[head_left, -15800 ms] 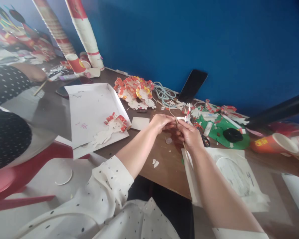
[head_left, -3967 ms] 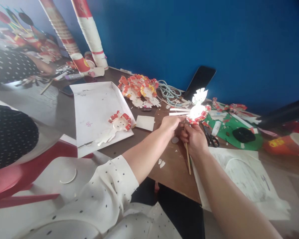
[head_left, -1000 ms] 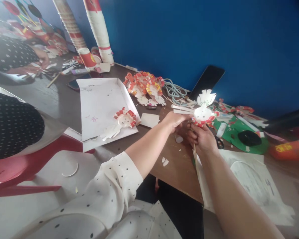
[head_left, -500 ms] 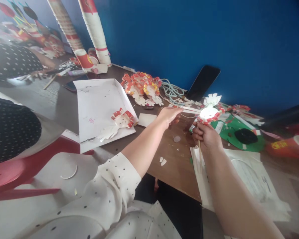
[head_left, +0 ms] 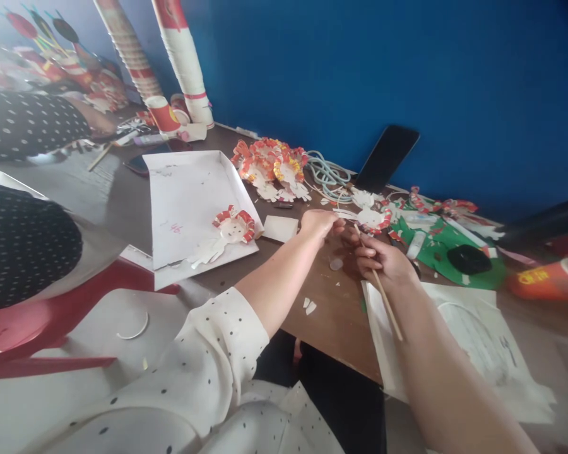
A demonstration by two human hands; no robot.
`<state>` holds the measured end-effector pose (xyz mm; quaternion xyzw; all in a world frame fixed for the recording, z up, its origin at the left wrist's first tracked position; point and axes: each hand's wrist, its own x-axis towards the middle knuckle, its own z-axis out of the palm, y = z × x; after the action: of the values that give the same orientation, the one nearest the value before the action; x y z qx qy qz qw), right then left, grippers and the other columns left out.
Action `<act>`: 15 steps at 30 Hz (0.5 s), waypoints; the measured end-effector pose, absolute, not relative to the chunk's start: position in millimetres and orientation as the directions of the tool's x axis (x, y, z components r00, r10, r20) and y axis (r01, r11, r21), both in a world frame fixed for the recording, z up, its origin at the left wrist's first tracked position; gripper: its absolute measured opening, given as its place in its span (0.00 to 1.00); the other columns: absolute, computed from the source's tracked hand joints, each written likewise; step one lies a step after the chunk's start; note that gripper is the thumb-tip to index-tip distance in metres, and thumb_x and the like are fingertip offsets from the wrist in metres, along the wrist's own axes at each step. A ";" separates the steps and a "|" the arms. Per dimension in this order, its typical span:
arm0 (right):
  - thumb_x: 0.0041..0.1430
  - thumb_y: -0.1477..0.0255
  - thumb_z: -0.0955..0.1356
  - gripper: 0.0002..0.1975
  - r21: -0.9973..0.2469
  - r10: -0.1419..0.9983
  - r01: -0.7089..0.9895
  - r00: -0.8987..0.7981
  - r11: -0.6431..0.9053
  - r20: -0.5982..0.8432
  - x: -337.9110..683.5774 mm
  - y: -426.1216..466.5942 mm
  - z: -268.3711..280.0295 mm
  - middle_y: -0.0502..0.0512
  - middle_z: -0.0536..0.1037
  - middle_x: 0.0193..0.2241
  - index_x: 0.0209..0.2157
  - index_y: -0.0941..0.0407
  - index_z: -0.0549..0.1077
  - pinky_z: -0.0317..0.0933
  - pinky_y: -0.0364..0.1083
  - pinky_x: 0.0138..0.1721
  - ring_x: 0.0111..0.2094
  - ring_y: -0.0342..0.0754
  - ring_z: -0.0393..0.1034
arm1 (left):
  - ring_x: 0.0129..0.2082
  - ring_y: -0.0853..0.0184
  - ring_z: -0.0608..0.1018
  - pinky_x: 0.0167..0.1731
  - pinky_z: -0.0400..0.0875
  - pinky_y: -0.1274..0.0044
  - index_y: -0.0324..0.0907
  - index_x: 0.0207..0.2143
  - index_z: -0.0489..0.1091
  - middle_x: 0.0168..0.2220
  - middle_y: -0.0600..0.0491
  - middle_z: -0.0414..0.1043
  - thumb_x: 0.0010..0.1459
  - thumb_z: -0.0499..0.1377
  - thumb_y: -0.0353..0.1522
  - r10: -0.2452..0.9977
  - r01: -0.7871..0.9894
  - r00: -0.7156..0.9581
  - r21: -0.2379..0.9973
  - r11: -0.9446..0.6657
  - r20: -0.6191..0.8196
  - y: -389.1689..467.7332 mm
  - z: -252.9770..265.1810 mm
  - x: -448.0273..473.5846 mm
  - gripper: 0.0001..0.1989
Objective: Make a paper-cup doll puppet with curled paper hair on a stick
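My left hand point(head_left: 320, 224) is closed, its fingertips pinching white paper strips point(head_left: 345, 214). The strips run toward a paper cut-out figure point(head_left: 373, 218) with a red-and-white curled fringe and a pale round face. Whether they are joined to it, I cannot tell. My right hand point(head_left: 383, 257) grips a thin wooden stick point(head_left: 386, 302), which slants down across my wrist. The stick's upper tip ends just below the figure, close to my left fingertips. A similar fringed figure point(head_left: 234, 228) lies in the white box lid point(head_left: 184, 195) to the left.
Several fringed paper figures point(head_left: 272, 165) are heaped by the wall near a coiled cable point(head_left: 329, 170). A dark phone point(head_left: 388, 156) leans there. Green paper point(head_left: 426, 252), scraps and an orange paper cup point(head_left: 549, 280) lie right. Another person's arm point(head_left: 33, 123) is at far left.
The figure has come down and slightly left, its face less bright. The stick in my right hand has tilted, its tip now visible near my left fingers. My hands are closer together.
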<state>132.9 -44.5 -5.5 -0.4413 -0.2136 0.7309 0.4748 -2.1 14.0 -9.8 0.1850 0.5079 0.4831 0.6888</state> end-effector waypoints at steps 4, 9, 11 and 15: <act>0.52 0.80 0.69 0.07 -0.735 0.903 -0.528 -0.200 -0.425 -0.380 125.8 -43.7 -5.4 0.47 0.71 0.26 0.33 0.56 0.71 0.45 0.27 0.10 0.15 0.31 0.52 | 0.22 0.74 0.74 0.27 0.70 0.83 0.35 0.22 0.70 0.21 0.53 0.72 0.50 0.62 0.19 0.852 -0.451 0.113 0.738 0.502 -0.511 9.4 -6.6 -0.6 0.08; 0.52 0.82 0.69 0.08 -0.719 0.912 -0.569 -0.165 -0.399 -0.375 120.3 -39.7 -6.3 0.45 0.71 0.26 0.33 0.57 0.69 0.43 0.26 0.10 0.15 0.29 0.52 | 0.19 0.77 0.72 0.24 0.67 0.85 0.34 0.23 0.71 0.19 0.53 0.71 0.56 0.58 0.20 0.861 -0.392 0.205 0.768 0.507 -0.465 7.1 -5.5 -1.7 0.10; 0.53 0.82 0.67 0.08 -0.714 0.907 -0.573 -0.143 -0.403 -0.397 119.9 -38.5 -6.5 0.45 0.71 0.26 0.34 0.57 0.70 0.43 0.27 0.09 0.14 0.29 0.52 | 0.20 0.76 0.72 0.24 0.68 0.85 0.34 0.23 0.71 0.19 0.52 0.71 0.57 0.57 0.20 0.865 -0.372 0.212 0.781 0.502 -0.454 7.2 -6.3 -2.4 0.11; 0.54 0.83 0.66 0.09 -0.721 0.900 -0.553 -0.138 -0.417 -0.414 121.2 -37.3 -7.2 0.45 0.73 0.27 0.35 0.56 0.69 0.43 0.27 0.09 0.14 0.29 0.55 | 0.21 0.75 0.73 0.28 0.69 0.83 0.34 0.23 0.73 0.20 0.52 0.72 0.56 0.60 0.21 0.874 -0.334 0.206 0.808 0.486 -0.441 7.8 -8.9 -2.6 0.09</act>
<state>121.2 -37.3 -7.2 -0.4252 -0.2035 0.7265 0.5000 -2.6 7.8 -8.9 0.2866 0.4712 0.4181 0.7218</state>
